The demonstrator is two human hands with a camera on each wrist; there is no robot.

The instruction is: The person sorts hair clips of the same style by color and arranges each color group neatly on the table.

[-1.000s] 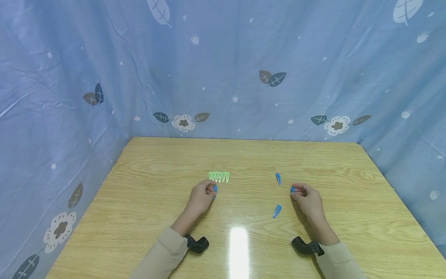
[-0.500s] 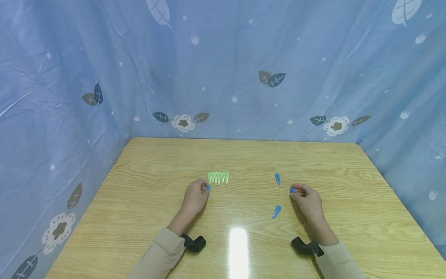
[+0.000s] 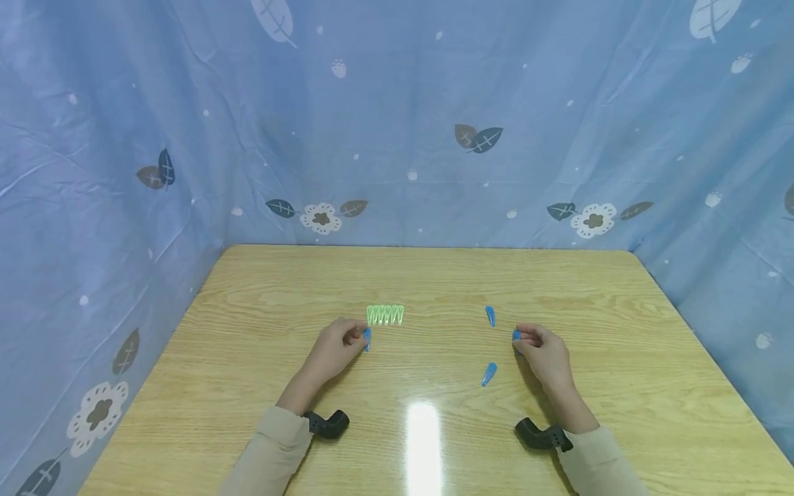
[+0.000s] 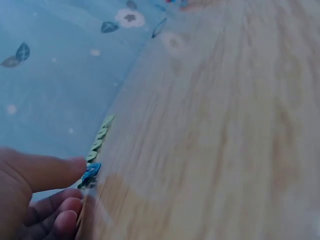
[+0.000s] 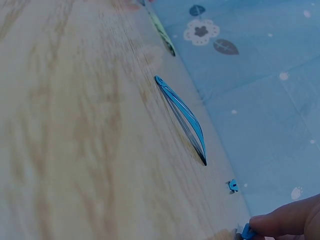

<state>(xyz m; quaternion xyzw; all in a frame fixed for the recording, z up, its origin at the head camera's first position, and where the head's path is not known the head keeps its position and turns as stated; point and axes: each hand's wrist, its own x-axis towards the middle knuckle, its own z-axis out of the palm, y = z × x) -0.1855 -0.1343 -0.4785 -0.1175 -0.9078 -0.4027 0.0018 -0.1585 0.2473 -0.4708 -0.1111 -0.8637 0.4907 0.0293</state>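
Mid-frame, a blue clip point(image 3: 367, 339) is pinched at the fingertips of the left hand point(image 3: 335, 349), just below a row of green clips point(image 3: 385, 315); right of centre, the right hand point(image 3: 547, 357) pinches a second blue clip point(image 3: 516, 335). Between the hands, an upper loose clip point(image 3: 491, 316) and a lower loose clip point(image 3: 489, 374) lie on the wooden table point(image 3: 434, 275), a patterned blue curtain point(image 3: 384, 103) behind.

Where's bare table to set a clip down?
Free: between the green snap clips and the two loose blue snap clips; also behind them, up to the curtain. Crowded: the green row's near edge, by the left hand, and beside the right hand.
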